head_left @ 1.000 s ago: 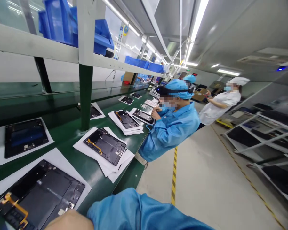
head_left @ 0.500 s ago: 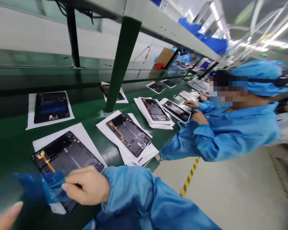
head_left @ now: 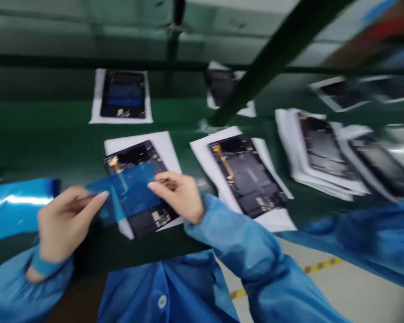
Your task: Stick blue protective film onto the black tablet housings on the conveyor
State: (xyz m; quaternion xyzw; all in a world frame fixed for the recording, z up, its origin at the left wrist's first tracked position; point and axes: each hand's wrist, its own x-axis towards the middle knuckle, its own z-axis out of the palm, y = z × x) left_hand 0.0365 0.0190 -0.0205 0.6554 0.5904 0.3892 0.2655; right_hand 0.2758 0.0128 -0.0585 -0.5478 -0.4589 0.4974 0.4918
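Both of my hands pinch a translucent blue film sheet (head_left: pixel 129 193), held just above an open black tablet back (head_left: pixel 144 215) with an orange flex cable, lying on white paper. My left hand (head_left: pixel 62 222) grips the film's left edge with thumb and fingers closed. At the film's right edge, my right hand (head_left: pixel 180 195) pinches it the same way. The whole picture is smeared by head motion.
More open tablets on white paper lie on the green bench (head_left: pixel 54 134): one just right (head_left: pixel 245 175), one farther back (head_left: pixel 123 94), several stacked at right (head_left: pixel 323 148). A shiny blue sheet (head_left: pixel 13 206) lies at left. A green post (head_left: pixel 265 58) slants overhead. A co-worker's blue sleeve (head_left: pixel 373 229) is at right.
My view has swung left and down onto the bench. My left hand has come in and taken the film's left edge; the film now stretches between both hands over the tablet.
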